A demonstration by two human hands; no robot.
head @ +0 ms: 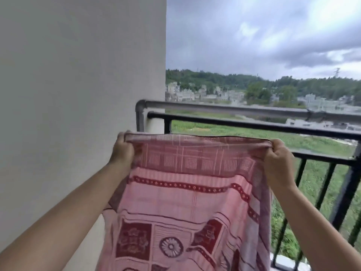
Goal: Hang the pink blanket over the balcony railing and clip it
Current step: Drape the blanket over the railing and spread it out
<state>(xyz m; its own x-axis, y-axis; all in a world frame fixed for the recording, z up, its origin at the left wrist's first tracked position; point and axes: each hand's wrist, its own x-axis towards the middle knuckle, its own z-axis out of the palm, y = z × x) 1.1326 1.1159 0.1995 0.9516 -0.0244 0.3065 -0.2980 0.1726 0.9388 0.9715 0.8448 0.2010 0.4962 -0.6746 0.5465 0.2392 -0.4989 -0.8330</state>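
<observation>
The pink blanket [187, 194], patterned with dark red squares and flowers, hangs stretched in front of me. My left hand [122, 151] grips its upper left corner and my right hand [277, 159] grips its upper right corner. The top edge is pulled taut between them, just below and on my side of the black balcony railing [254, 125]. The blanket's lower part drops out of view at the bottom. No clip is visible.
A grey pipe [224, 108] runs along just beyond the railing's top bar and bends down at the white wall [78, 94] on the left. Black vertical bars [324, 188] stand at the right. Fields, trees and buildings lie far beyond.
</observation>
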